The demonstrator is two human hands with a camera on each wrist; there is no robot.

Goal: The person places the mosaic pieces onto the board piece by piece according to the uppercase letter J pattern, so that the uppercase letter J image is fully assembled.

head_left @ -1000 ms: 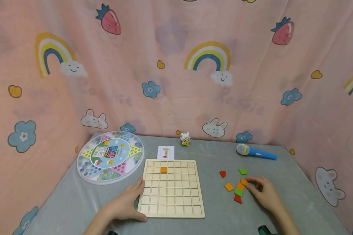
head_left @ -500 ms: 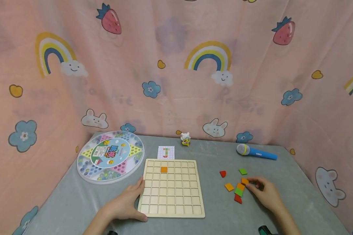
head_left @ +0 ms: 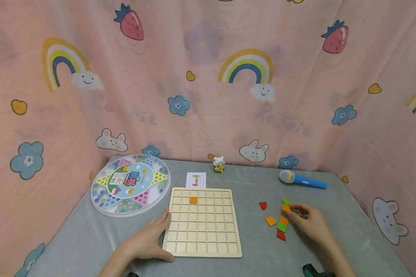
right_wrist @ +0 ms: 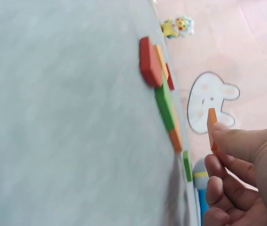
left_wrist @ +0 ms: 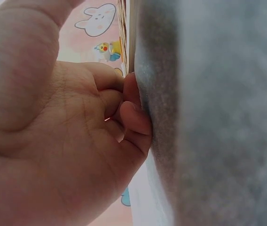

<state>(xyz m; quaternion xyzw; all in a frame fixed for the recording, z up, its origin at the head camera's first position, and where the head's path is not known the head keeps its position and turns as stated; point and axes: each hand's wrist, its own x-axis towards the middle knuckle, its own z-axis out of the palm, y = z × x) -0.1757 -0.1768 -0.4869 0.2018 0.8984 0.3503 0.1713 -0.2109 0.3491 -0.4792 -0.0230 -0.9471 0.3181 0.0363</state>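
Note:
My left hand [head_left: 149,236] rests along the left edge of a pale wooden grid board [head_left: 202,231], its thumb at the near-left corner. In the left wrist view the fingers [left_wrist: 136,117] bend loosely against the table beside the board. One orange square tile [head_left: 193,200] lies in a cell of the board's second row. My right hand [head_left: 310,223] pinches another orange square tile [right_wrist: 212,129] between thumb and finger, raised off the table. Around it lie a green tile [head_left: 282,227], an orange tile [head_left: 270,221], red rounded pieces [head_left: 280,235] and a further green tile [head_left: 286,201].
A printed pattern card [head_left: 195,179] lies behind the board. To its left is a round Chinese checkers set [head_left: 130,184] with marbles. A small figurine [head_left: 218,164] stands at the back, and a blue toy microphone [head_left: 303,179] lies at the back right.
My right hand has lifted the orange tile up from beside the other pieces, moving slightly away from me. My left hand has stayed at the board's edge.

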